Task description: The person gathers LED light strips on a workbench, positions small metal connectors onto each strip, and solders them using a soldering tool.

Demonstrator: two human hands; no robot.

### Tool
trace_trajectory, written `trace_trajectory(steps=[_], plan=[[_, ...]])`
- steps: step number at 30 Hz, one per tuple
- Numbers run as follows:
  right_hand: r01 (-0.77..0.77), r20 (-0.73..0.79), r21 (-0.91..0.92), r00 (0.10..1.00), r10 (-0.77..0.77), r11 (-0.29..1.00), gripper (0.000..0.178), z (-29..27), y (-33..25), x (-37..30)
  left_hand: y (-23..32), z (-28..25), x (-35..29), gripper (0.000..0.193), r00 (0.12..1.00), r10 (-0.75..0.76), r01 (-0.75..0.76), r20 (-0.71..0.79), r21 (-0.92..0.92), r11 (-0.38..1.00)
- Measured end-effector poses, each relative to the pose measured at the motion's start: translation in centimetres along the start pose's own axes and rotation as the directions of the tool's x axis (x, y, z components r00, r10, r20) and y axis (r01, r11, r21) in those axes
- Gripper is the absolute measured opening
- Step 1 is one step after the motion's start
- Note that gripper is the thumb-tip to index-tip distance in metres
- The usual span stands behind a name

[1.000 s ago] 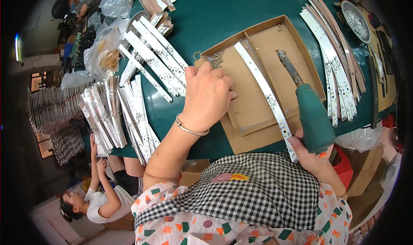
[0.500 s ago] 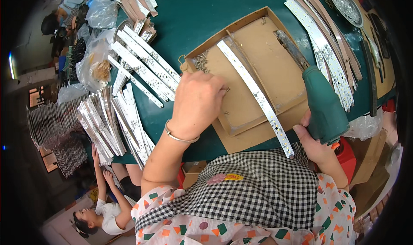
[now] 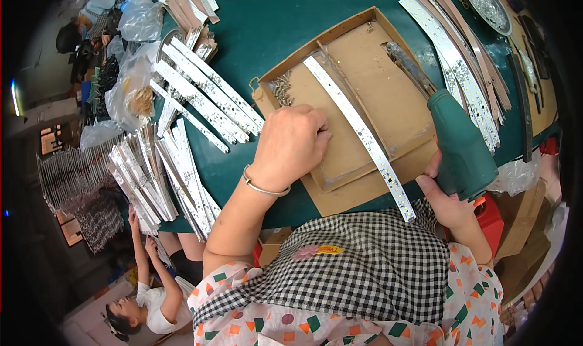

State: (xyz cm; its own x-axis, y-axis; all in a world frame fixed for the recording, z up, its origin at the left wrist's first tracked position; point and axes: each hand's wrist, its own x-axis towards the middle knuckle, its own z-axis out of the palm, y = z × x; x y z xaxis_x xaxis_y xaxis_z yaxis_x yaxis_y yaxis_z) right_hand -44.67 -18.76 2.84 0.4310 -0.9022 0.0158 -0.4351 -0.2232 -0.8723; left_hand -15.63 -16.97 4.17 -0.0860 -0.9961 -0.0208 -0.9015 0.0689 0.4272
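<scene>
My left hand (image 3: pixel 291 140) hangs over the near left side of a shallow cardboard box (image 3: pixel 316 42), its fingers curled together. Whatever they pinch is too small to make out. Beside its knuckles, small metal screws or pins (image 3: pixel 281 92) lie heaped in the box's corner. My right hand (image 3: pixel 448 207) is wrapped round the underside of a green power tool (image 3: pixel 458 139) with a long, dirty metal nose; its grip is mostly hidden. The nose reaches over the box's right side. Between my hands, a white LED strip board (image 3: pixel 358 126) lies slantwise across the box, its near end by my checked apron.
More LED strip boards (image 3: pixel 203 94) are spread at the left, with bundles (image 3: pixel 141 179) near the table edge. Another stack (image 3: pixel 455 60) lies right of the box. A metal bowl (image 3: pixel 487 7) stands at the far right. At the lower left sits another person (image 3: pixel 159 306).
My left hand has drawn slightly right and down, away from the heaped metal pieces, its fingers curling in more. The green tool has shifted very slightly; the strip board has stayed put.
</scene>
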Motion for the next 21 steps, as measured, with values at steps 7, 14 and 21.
trace_trajectory(steps=[7,14,21], plan=[[-0.032,0.08,0.24,0.997,0.013,0.97,0.047,-0.1,1.3,-0.7,1.5,-0.8,-0.2,0.008,0.977,-0.214,0.206,0.024,-0.4,0.893],[0.012,-0.081,0.233,0.997,0.007,0.972,0.025,0.0,0.3,0.0,1.7,-0.1,-0.2,0.012,0.944,-0.239,0.317,0.226,-0.821,0.475],[0.004,0.071,0.243,0.997,-0.022,0.97,0.042,-0.8,1.2,-0.6,1.8,0.6,-0.4,0.011,0.931,-0.205,0.35,0.303,-0.9,0.259]])
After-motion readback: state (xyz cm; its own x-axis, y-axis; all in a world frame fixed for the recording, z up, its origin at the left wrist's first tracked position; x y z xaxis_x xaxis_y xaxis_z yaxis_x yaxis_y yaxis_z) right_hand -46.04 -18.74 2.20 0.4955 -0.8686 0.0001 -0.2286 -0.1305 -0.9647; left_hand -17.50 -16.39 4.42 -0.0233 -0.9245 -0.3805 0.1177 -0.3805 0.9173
